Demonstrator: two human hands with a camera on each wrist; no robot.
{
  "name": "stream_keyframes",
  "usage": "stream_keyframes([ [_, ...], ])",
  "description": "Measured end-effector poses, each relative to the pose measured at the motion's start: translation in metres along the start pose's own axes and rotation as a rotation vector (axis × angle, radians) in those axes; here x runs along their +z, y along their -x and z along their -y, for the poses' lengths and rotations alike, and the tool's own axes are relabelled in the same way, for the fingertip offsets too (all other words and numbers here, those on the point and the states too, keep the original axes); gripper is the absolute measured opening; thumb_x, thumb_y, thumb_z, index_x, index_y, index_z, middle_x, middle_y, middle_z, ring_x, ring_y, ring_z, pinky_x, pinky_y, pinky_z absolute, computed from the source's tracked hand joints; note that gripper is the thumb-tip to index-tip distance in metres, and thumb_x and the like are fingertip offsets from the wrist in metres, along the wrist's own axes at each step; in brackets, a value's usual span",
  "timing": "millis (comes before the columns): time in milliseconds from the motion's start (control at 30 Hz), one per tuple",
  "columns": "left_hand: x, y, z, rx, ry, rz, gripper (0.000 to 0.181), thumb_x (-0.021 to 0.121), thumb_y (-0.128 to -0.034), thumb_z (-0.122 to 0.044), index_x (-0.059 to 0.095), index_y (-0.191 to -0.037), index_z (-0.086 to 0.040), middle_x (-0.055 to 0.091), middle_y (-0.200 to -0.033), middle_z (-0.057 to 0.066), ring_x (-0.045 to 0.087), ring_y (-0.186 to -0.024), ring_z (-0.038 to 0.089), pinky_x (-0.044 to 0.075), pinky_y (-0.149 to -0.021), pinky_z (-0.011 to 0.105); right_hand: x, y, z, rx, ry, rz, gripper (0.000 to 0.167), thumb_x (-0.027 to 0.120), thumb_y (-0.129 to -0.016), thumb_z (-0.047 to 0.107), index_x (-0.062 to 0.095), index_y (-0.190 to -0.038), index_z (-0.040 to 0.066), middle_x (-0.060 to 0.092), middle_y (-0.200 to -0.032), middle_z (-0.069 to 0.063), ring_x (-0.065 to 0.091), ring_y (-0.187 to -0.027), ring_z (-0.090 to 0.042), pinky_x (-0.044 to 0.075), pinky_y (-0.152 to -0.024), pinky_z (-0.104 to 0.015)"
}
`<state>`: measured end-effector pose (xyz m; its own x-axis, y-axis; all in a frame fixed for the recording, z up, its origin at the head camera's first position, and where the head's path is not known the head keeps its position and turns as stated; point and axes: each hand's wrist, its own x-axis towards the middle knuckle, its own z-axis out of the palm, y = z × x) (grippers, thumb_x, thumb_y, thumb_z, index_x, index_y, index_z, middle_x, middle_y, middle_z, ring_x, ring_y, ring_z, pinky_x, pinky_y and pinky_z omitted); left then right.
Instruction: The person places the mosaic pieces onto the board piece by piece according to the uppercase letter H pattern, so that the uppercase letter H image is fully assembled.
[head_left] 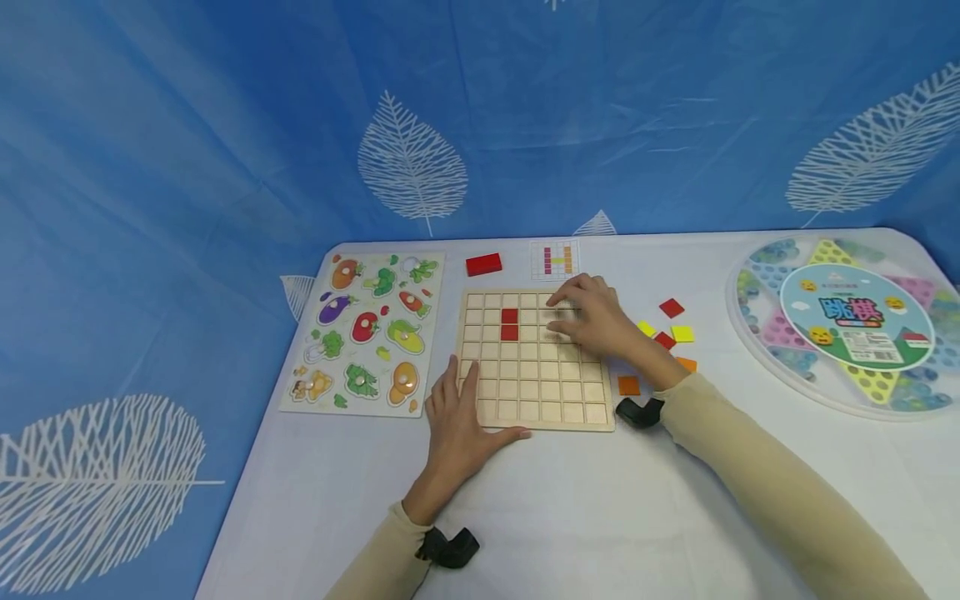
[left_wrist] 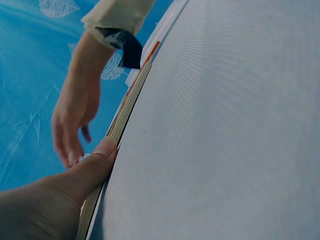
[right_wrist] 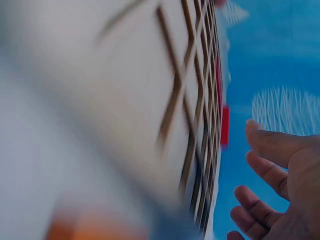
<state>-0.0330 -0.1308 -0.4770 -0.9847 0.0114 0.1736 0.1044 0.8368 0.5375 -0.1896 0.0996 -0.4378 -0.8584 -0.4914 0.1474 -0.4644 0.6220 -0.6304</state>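
Observation:
The wooden grid board (head_left: 528, 389) lies flat, with two red tiles (head_left: 509, 324) in neighbouring cells, one below the other. My left hand (head_left: 456, 429) spreads round its near left corner; in the left wrist view the left thumb (left_wrist: 95, 167) rests on the board's edge (left_wrist: 127, 107). Over the far right part of the board is my right hand (head_left: 592, 317), its fingers slightly bent and apart. In the right wrist view nothing shows between the right hand's fingers (right_wrist: 270, 180). Some cells are hidden under that hand.
A pattern card (head_left: 555, 260) and a red block (head_left: 483, 264) lie beyond the board. Loose red, yellow and orange tiles (head_left: 628, 386) lie to its right, partly behind the right forearm. A vegetable puzzle (head_left: 300, 398) stands left, a round game board (head_left: 857, 317) far right.

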Motion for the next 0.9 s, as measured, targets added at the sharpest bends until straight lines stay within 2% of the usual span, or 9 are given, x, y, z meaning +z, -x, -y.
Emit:
stream_keyframes([
  [133, 0.002, -0.001, 0.0, 0.011, 0.017, -0.009, 0.119, 0.089, -0.0558, -0.057, 0.037, -0.149, -0.004, 0.022, -0.156, 0.024, 0.025, -0.138, 0.04, 0.022, -0.105, 0.058, -0.026, 0.016, -0.032, 0.053, 0.006, -0.068, 0.03, 0.075, -0.086, 0.017, 0.067, -0.111, 0.001, 0.052, -0.119, -0.023, 0.04, -0.11, -0.041, 0.029, -0.094, -0.058],
  [267, 0.003, -0.001, 0.001, 0.01, 0.019, -0.01, 0.119, 0.089, -0.0558, -0.058, 0.037, -0.149, -0.004, 0.022, -0.157, 0.024, 0.026, -0.137, 0.04, 0.022, -0.105, 0.058, -0.048, 0.034, -0.057, 0.183, 0.06, -0.102, 0.032, 0.073, -0.088, 0.015, 0.066, -0.115, -0.001, 0.05, -0.12, -0.026, 0.038, -0.11, -0.043, 0.033, -0.09, -0.056],
  [433, 0.001, -0.001, 0.001, -0.008, 0.019, -0.007, 0.118, 0.089, -0.0562, -0.058, 0.037, -0.149, -0.005, 0.021, -0.157, 0.024, 0.025, -0.137, 0.04, 0.021, -0.105, 0.059, -0.061, 0.047, -0.068, 0.364, 0.111, -0.11, 0.038, 0.07, -0.089, 0.016, 0.061, -0.121, -0.002, 0.045, -0.121, -0.027, 0.035, -0.111, -0.042, 0.038, -0.088, -0.053],
  [567, 0.001, 0.0, 0.002, -0.009, 0.024, -0.014, 0.118, 0.09, -0.0561, -0.056, 0.038, -0.148, -0.004, 0.022, -0.157, 0.024, 0.025, -0.137, 0.04, 0.021, -0.106, 0.059, -0.062, 0.051, -0.072, 0.446, 0.13, -0.099, 0.042, 0.069, -0.089, 0.017, 0.057, -0.125, -0.001, 0.043, -0.122, -0.027, 0.035, -0.112, -0.042, 0.041, -0.092, -0.055],
  [733, 0.002, 0.0, 0.002, 0.004, 0.028, -0.017, 0.118, 0.09, -0.0559, -0.057, 0.038, -0.148, -0.004, 0.022, -0.157, 0.024, 0.025, -0.137, 0.04, 0.021, -0.105, 0.058, -0.061, 0.054, -0.077, 0.482, 0.105, -0.081, 0.038, 0.065, -0.092, 0.011, 0.056, -0.126, -0.002, 0.041, -0.124, -0.028, 0.036, -0.111, -0.042, 0.042, -0.094, -0.056],
  [900, 0.002, 0.0, 0.002, 0.006, 0.025, -0.012, 0.119, 0.09, -0.0557, -0.057, 0.038, -0.148, -0.004, 0.022, -0.157, 0.024, 0.025, -0.138, 0.04, 0.021, -0.105, 0.058, -0.061, 0.055, -0.079, 0.422, 0.028, -0.046, 0.033, 0.06, -0.093, 0.003, 0.057, -0.126, -0.001, 0.045, -0.125, -0.025, 0.04, -0.107, -0.04, 0.042, -0.097, -0.056],
])
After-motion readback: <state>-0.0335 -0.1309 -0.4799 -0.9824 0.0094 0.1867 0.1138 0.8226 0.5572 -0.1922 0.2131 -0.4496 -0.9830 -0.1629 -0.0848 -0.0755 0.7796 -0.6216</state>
